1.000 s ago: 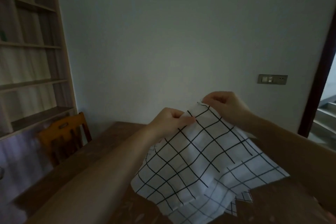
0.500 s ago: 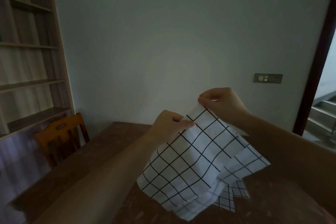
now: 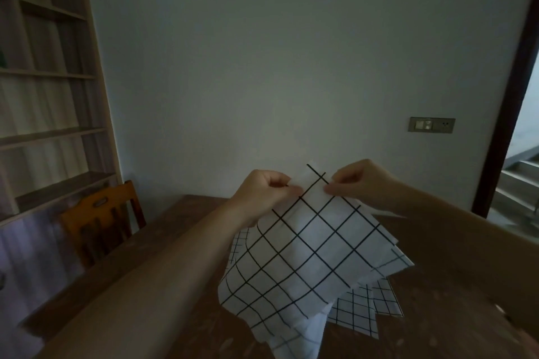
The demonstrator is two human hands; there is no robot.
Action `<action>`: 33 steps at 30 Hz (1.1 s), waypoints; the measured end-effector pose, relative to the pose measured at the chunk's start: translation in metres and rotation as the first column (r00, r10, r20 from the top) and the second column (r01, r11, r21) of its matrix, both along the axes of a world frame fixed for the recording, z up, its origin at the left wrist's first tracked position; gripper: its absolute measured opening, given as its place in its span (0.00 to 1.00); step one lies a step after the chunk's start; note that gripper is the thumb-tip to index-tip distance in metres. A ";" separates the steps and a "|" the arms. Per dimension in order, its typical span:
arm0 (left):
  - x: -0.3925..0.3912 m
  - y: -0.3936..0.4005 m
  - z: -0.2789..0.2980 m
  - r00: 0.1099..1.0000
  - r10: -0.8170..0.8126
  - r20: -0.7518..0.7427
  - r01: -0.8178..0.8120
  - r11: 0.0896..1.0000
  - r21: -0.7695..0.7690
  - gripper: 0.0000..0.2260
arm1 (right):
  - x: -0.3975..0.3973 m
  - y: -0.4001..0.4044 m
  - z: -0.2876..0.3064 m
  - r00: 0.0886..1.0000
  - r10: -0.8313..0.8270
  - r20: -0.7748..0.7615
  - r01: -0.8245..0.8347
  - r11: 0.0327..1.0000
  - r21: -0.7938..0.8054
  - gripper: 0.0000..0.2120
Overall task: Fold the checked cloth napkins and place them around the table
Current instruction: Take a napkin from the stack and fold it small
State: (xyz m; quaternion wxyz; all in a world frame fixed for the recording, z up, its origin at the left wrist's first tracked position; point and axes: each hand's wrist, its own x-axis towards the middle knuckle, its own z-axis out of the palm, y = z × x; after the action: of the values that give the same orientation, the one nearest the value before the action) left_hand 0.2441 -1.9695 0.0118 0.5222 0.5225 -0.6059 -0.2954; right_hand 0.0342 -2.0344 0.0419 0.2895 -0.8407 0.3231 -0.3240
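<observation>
Napkin [image 3: 306, 245] corner betw. left hand [image 3: 264, 194] & right hand [image 3: 360, 183]

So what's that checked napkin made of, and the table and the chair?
The checked napkin looks like thin woven cloth: it droops and creases. The table seems dark, matte, worn wood with pale scuffs. The chair looks like orange varnished wood, faintly shiny.

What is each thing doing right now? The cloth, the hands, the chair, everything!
checked napkin: held up by its top corner, hanging over the table
left hand: grip pinched shut on the napkin
right hand: grip pinched shut on the napkin
other napkins: lying on the table
table: bare wood showing
chair: empty, at the table
</observation>
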 end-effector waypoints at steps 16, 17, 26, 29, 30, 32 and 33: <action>0.019 0.001 0.009 1.000 0.026 -0.012 -0.025 0.997 0.069 0.06 | -0.025 -0.022 -0.001 0.996 -0.009 -0.085 0.006 1.000 -0.026 0.03; 0.020 0.000 0.008 0.999 0.044 -0.005 -0.043 0.996 0.073 0.09 | -0.025 -0.023 0.002 0.993 -0.028 -0.118 0.021 0.998 -0.060 0.04; 0.027 0.001 0.004 0.973 0.140 -0.186 -0.140 0.990 0.009 0.08 | -0.037 -0.032 -0.010 0.980 -0.189 0.059 0.185 0.980 0.068 0.09; 0.024 0.001 0.003 0.948 0.093 -0.305 -0.096 0.995 0.004 0.07 | -0.030 -0.028 -0.016 0.904 -0.220 0.367 0.109 0.948 0.299 0.08; 0.022 0.001 0.003 0.937 0.087 -0.339 -0.094 0.996 -0.004 0.06 | -0.026 -0.026 -0.018 0.868 -0.232 0.439 0.072 0.933 0.352 0.09; 0.020 0.001 0.004 0.926 0.087 -0.366 -0.093 0.996 -0.001 0.04 | -0.019 -0.024 -0.020 0.821 -0.258 0.509 0.055 0.924 0.379 0.12; 0.021 0.001 0.003 0.928 0.087 -0.362 -0.087 0.996 0.016 0.04 | -0.017 -0.024 -0.021 0.813 -0.259 0.521 0.051 0.924 0.379 0.13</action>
State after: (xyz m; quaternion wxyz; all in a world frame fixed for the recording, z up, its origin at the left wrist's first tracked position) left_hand 0.2650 -1.9682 0.0151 0.6374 0.4855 -0.4755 -0.3632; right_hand 0.0173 -2.0584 0.0214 0.4874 -0.6134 0.3441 -0.5174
